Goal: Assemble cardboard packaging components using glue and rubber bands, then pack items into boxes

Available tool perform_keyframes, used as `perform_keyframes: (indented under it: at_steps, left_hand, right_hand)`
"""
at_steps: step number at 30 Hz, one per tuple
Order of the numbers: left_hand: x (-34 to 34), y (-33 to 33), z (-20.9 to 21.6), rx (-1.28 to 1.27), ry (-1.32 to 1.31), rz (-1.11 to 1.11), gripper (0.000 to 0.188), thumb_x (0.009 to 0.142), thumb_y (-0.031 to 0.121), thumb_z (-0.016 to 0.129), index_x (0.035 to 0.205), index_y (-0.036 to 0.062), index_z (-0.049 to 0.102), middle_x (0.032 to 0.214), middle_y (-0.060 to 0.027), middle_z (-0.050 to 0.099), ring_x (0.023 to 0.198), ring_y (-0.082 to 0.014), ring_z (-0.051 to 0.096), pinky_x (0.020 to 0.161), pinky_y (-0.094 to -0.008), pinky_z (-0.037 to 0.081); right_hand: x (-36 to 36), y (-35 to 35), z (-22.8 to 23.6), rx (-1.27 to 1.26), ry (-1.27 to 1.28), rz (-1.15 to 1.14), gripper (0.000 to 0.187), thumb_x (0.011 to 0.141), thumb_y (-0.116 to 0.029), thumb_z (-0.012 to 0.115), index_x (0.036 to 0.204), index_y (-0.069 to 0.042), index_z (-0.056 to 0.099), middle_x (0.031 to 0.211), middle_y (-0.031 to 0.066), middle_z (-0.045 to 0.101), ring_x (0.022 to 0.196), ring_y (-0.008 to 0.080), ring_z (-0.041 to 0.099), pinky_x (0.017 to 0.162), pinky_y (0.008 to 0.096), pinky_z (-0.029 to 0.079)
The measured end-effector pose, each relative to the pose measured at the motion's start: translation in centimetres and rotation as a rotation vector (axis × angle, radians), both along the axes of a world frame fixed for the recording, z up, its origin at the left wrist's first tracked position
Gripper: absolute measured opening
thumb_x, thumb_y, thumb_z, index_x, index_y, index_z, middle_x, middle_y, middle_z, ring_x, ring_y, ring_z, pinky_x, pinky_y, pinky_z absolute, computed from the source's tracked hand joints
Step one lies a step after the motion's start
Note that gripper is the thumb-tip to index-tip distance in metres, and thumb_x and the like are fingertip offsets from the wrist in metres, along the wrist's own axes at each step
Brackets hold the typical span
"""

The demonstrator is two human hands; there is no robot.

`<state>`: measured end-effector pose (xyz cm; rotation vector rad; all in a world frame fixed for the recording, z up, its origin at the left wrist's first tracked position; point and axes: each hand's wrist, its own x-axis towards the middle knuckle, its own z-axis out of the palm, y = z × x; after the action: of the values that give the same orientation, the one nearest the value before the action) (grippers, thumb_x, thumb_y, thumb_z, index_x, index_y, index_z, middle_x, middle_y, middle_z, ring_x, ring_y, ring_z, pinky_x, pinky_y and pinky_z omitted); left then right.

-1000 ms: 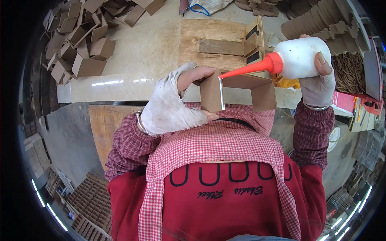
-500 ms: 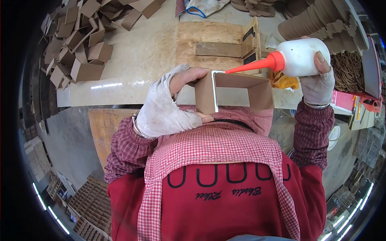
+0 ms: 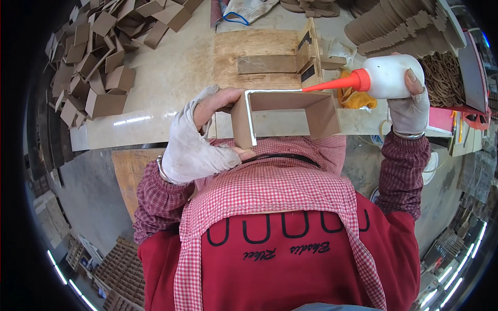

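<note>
My left hand (image 3: 199, 137), in a worn white glove with bare fingertips, grips the left end of a brown cardboard box frame (image 3: 322, 115), open through its middle. A white line of glue runs along the frame's left edge and the far top edge. In my right hand (image 3: 411, 101), also gloved, is a white glue bottle (image 3: 386, 76) with a red cap and long red nozzle. The bottle lies on its side, and the nozzle's tip touches the frame's far edge, right of its middle, at the end of the glue line.
Several brown cardboard frames (image 3: 106, 96) are heaped at the table's far left. Beyond my hands lies a wooden board (image 3: 249, 41) with an upright stop. Stacked brown curved pieces (image 3: 394, 28), a bin of brown rings (image 3: 443, 78) and a yellow cloth (image 3: 357, 98) are at the right.
The nozzle tip has travelled rightward along the frame's far edge, and the glue line there has grown longer. My left hand and the frame sit farther left in view.
</note>
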<state>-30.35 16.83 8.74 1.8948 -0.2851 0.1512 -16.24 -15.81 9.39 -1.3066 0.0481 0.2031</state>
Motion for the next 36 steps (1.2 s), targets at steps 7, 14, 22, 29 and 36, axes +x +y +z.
perform_keyframes:
  at_steps: [7,14,22,29,36]
  left_hand:
    - [0.0,0.0,-0.1,-0.001,-0.043,0.003,0.078,0.048,0.013,0.084,0.118,0.0029,0.053,0.098,-0.0105,0.060,0.084,-0.0210,0.057,0.076,-0.0307,0.047]
    - [-0.1,0.3,0.0,-0.033,-0.004,-0.023,0.080,0.046,0.013,0.085,0.119,0.0034,0.052,0.099,-0.0114,0.060,0.088,-0.0229,0.057,0.080,-0.0327,0.046]
    - [-0.2,0.3,0.0,-0.023,0.006,-0.016,0.080,0.047,0.013,0.085,0.119,0.0033,0.052,0.101,-0.0122,0.059,0.089,-0.0233,0.057,0.082,-0.0331,0.046]
    - [-0.4,0.4,0.2,0.027,0.005,0.026,0.079,0.049,0.014,0.084,0.119,0.0011,0.051,0.102,-0.0121,0.059,0.091,-0.0235,0.057,0.084,-0.0333,0.046]
    - [-0.5,0.6,0.2,0.022,0.004,0.028,0.078,0.050,0.012,0.083,0.120,0.0008,0.051,0.102,-0.0116,0.058,0.091,-0.0232,0.058,0.085,-0.0332,0.046]
  right_hand:
    - [-0.1,-3.0,-1.0,0.045,0.039,-0.089,0.047,0.081,-0.014,0.052,0.122,0.007,0.045,0.117,0.0189,0.053,0.105,0.0254,0.053,0.092,0.0332,0.042]
    - [-0.6,-4.8,-0.8,0.121,0.074,-0.138,0.039,0.080,-0.009,0.057,0.115,0.005,0.051,0.111,0.0156,0.056,0.099,0.0237,0.057,0.090,0.0339,0.045]
    - [-1.4,-4.9,-0.7,0.138,0.066,-0.193,0.035,0.078,-0.008,0.059,0.111,0.004,0.053,0.109,0.0143,0.058,0.097,0.0236,0.058,0.088,0.0350,0.046]
    - [-2.3,-5.6,-0.7,0.119,0.092,-0.244,0.038,0.079,-0.010,0.058,0.114,0.004,0.052,0.110,0.0149,0.057,0.099,0.0237,0.057,0.089,0.0352,0.045]
    - [-2.8,-6.2,-1.5,-0.098,-0.172,-0.139,0.050,0.078,-0.016,0.055,0.122,0.004,0.043,0.113,0.0169,0.052,0.100,0.0254,0.055,0.090,0.0345,0.044]
